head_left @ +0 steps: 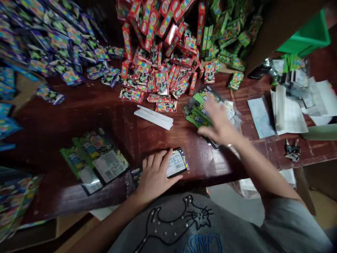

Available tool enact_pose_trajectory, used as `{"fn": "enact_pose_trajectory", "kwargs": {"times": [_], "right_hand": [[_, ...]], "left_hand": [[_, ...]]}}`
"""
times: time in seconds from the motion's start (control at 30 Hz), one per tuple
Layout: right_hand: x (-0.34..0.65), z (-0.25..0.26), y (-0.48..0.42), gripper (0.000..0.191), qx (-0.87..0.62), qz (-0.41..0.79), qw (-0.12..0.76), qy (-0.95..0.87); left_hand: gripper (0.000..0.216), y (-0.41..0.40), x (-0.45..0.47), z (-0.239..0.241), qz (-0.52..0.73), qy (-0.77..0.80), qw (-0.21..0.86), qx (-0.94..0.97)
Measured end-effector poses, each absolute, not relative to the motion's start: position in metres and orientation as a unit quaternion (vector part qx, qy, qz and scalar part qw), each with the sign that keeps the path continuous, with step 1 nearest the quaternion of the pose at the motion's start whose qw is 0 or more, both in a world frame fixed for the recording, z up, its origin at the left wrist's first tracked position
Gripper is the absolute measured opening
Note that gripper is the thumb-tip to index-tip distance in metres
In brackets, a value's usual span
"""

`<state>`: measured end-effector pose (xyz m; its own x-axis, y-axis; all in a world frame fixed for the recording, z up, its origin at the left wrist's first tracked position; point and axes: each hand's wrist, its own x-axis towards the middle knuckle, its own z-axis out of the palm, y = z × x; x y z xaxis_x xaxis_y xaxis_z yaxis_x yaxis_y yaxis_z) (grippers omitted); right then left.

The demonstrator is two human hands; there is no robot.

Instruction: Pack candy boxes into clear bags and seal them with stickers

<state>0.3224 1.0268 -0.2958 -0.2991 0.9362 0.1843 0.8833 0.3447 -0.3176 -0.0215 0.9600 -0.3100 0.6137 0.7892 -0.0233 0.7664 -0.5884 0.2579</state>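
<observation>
My left hand lies over a flat dark pack with a white barcode label at the table's front edge. Its fingers reach the pack's far edge and the thumb lies along the near edge; the palm hides the middle. My right hand, blurred by motion, has its fingers apart over a pile of clear bags with green headers. Whether it touches them I cannot tell. Two similar green-edged bags overlap on the left. A folded white paper strip lies between the hands, farther back.
Heaps of purple packets, red boxes and green boxes fill the back. Blue packets sit at far left. On the right are a pale blue card, white papers, keys and a green bin.
</observation>
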Motion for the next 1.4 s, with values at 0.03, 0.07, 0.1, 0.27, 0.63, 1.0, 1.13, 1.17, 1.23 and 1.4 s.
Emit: {"fn": "enact_pose_trajectory", "kwargs": {"times": [0.03,0.07,0.1,0.27,0.63,1.0,1.13,1.17,1.23,1.4], "right_hand": [[0.354,-0.293,1.054,0.097,-0.614,0.018,0.196,-0.764],[0.388,-0.294,1.081,0.091,-0.642,-0.023,0.192,-0.742],[0.422,-0.296,1.107,0.085,-0.644,-0.044,0.177,-0.743],[0.532,-0.312,1.186,0.079,-0.523,0.009,0.057,-0.850],[0.348,-0.263,1.104,0.080,-0.532,0.237,0.016,-0.813],[0.243,-0.293,1.160,0.079,-0.508,0.067,0.036,-0.858],[0.269,-0.272,1.172,0.062,-0.471,0.106,0.000,-0.876],[0.284,-0.263,1.170,0.059,-0.464,0.108,-0.013,-0.879],[0.317,-0.245,1.161,0.051,-0.463,0.112,-0.060,-0.877],[0.362,-0.223,1.115,0.044,-0.451,0.143,-0.134,-0.871]], "left_hand": [[0.095,0.962,-0.021,-0.307,0.036,0.435,0.124,0.891],[0.095,0.963,-0.020,-0.305,0.029,0.433,0.126,0.892],[0.095,0.965,-0.020,-0.303,0.022,0.430,0.129,0.893],[0.101,0.968,-0.019,-0.299,-0.006,0.421,0.138,0.897],[0.104,0.961,-0.025,-0.308,-0.005,0.429,0.180,0.885],[0.104,0.959,-0.027,-0.308,-0.003,0.416,0.160,0.895],[0.101,0.956,-0.031,-0.308,0.001,0.416,0.154,0.896],[0.101,0.955,-0.032,-0.308,0.003,0.416,0.154,0.896],[0.101,0.954,-0.032,-0.309,0.008,0.417,0.154,0.896],[0.100,0.954,-0.028,-0.310,0.011,0.417,0.159,0.895]]}}
